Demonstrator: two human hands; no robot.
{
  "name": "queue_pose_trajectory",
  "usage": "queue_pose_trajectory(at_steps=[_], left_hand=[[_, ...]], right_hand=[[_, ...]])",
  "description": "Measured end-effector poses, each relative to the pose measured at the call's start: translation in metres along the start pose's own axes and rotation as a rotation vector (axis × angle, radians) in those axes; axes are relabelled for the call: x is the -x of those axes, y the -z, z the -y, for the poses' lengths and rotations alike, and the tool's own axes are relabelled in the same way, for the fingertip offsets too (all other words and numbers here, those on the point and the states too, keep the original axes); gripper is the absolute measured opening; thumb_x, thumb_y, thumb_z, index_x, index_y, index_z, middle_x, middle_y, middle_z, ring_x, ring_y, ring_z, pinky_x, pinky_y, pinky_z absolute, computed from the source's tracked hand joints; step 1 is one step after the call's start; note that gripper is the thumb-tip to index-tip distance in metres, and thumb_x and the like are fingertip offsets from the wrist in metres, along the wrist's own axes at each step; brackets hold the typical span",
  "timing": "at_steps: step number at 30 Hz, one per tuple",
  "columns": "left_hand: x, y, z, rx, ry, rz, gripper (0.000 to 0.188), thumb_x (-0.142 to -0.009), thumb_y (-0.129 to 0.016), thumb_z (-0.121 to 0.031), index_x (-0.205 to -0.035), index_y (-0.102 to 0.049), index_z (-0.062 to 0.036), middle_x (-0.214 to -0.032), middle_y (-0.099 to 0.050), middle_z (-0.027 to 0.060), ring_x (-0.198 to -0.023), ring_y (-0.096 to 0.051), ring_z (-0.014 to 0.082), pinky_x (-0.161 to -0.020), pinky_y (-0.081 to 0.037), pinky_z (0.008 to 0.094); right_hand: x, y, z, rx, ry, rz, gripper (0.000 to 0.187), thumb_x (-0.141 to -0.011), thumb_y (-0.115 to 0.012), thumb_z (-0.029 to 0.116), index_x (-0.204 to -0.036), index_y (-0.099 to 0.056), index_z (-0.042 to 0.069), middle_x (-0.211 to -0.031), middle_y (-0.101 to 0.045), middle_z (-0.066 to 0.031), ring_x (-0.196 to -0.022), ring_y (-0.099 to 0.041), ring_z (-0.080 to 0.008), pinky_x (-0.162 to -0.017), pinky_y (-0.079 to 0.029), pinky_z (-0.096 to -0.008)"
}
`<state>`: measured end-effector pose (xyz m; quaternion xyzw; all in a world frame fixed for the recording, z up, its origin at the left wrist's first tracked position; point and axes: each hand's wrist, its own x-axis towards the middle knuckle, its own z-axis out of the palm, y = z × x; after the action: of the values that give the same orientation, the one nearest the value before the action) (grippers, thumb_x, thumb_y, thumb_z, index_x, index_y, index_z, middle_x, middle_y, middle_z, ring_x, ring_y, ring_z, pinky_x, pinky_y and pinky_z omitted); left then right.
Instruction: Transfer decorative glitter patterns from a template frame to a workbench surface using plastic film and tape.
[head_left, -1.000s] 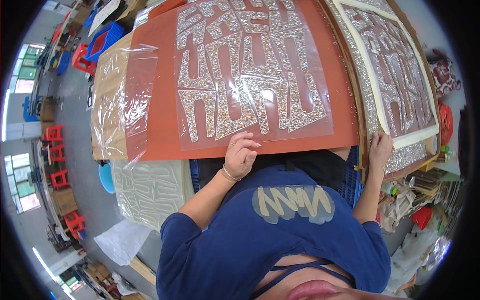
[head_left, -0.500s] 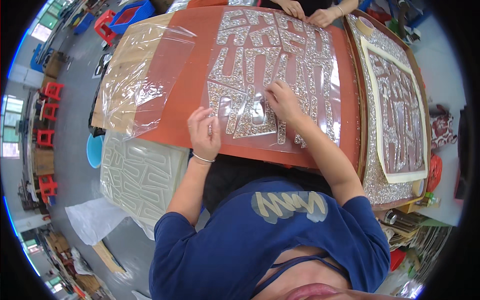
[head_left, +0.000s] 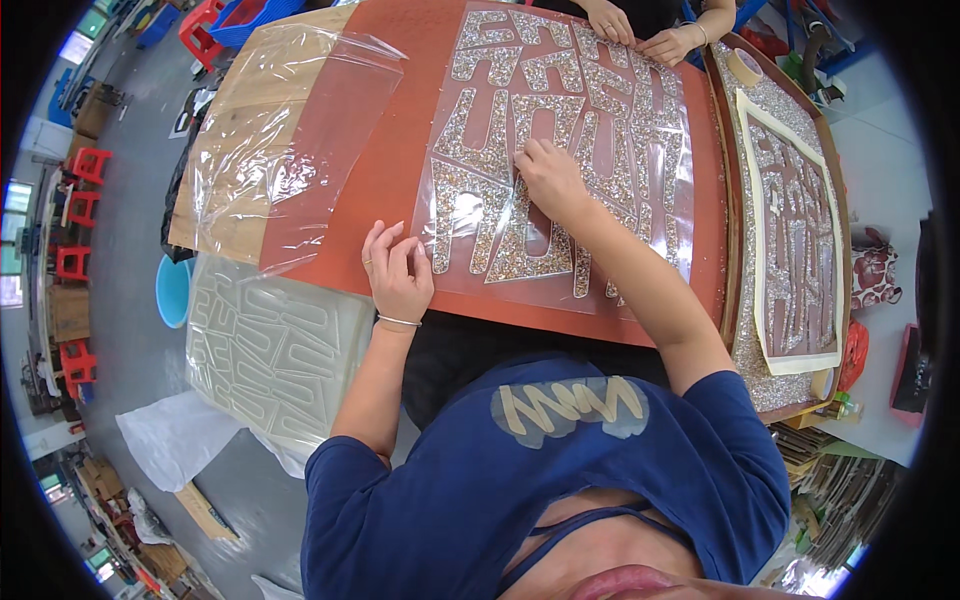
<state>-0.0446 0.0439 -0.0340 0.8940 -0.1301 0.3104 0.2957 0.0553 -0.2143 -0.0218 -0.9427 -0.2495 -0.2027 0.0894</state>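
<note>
A clear film sheet carrying glittery, rhinestone-like letter shapes (head_left: 540, 262) lies on the reddish-brown table mat (head_left: 385, 130). My right hand (head_left: 553, 182) reaches over the middle of the sheet, fingertips pinched together at the edge of one glittery shape. Whatever sits between those fingertips is too small to make out. Beside the sheet's lower left edge is my left hand (head_left: 400, 280), its fingers loosely bent and apart, with nothing seen in it. At the far edge, another person's two hands (head_left: 640, 35) work close together at the sheet's top.
Crumpled clear film (head_left: 300, 150) covers a wooden board at the left. Below it lies a stack of pale letter-cut sheets (head_left: 270, 350). On the right, a tray of loose glitter (head_left: 743, 330) holds a cream-bordered stencil (head_left: 752, 160) and a tape roll (head_left: 744, 67). A blue basin (head_left: 174, 292) stands on the floor.
My right hand has moved left and farther away over the sheet, its fingertips drawn together. My left hand has shifted slightly left, off the sheet's edge. The whole view has shifted a little.
</note>
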Motion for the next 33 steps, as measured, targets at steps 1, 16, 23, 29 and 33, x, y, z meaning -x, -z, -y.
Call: queue_pose_trajectory(at_steps=[1, 16, 23, 29, 33], left_hand=[[0.000, 0.000, 0.000, 0.000, 0.003, 0.001, 0.010, -0.077, -0.063, -0.004, -0.087, -0.061, -0.0020, -0.109, -0.056, 0.0123, -0.117, -0.046, 0.0346, -0.099, -0.037, 0.0430], [0.005, -0.002, 0.000, -0.065, 0.008, 0.024, 0.009, -0.077, -0.062, -0.006, -0.086, -0.061, -0.0039, -0.109, -0.057, 0.0109, -0.117, -0.045, 0.0347, -0.099, -0.035, 0.0443], [0.002, -0.004, -0.002, -0.099, -0.014, 0.079, 0.009, -0.079, -0.062, -0.007, -0.087, -0.062, -0.0030, -0.110, -0.057, 0.0131, -0.118, -0.045, 0.0363, -0.100, -0.034, 0.0464], [0.004, -0.007, 0.002, -0.143, -0.003, 0.109, 0.016, -0.089, -0.056, -0.014, -0.089, -0.062, 0.0004, -0.114, -0.055, 0.0152, -0.119, -0.044, 0.0360, -0.100, -0.034, 0.0457], [0.003, -0.010, 0.000, -0.148, -0.014, 0.118, 0.017, -0.090, -0.056, -0.015, -0.089, -0.061, 0.0014, -0.115, -0.055, 0.0155, -0.119, -0.043, 0.0358, -0.100, -0.034, 0.0457]], right_hand=[[0.000, 0.004, 0.004, 0.068, 0.034, 0.014, 0.007, -0.074, -0.057, 0.012, -0.075, -0.060, 0.006, -0.084, -0.055, -0.0067, -0.085, -0.054, -0.0226, -0.071, -0.046, -0.0355], [0.135, 0.113, -0.060, -1.575, -1.063, -0.352, 0.012, -0.090, -0.059, 0.015, -0.092, -0.059, 0.003, -0.073, -0.053, 0.0003, -0.066, -0.051, -0.0088, -0.061, -0.043, -0.0241], [0.356, 0.229, -0.100, -0.262, -1.254, -0.260, 0.014, -0.088, -0.059, 0.014, -0.092, -0.061, 0.001, -0.073, -0.059, -0.0081, -0.068, -0.058, -0.0184, -0.064, -0.046, -0.0309], [0.376, 0.226, -0.066, -0.033, -1.214, 0.064, 0.014, -0.084, -0.061, 0.012, -0.089, -0.066, 0.000, -0.084, -0.062, -0.0166, -0.078, -0.062, -0.0309, -0.072, -0.048, -0.0384], [0.380, 0.220, -0.069, 0.063, -1.249, 0.032, 0.014, -0.084, -0.062, 0.014, -0.087, -0.065, 0.000, -0.083, -0.060, -0.0161, -0.078, -0.060, -0.0314, -0.070, -0.047, -0.0400]])
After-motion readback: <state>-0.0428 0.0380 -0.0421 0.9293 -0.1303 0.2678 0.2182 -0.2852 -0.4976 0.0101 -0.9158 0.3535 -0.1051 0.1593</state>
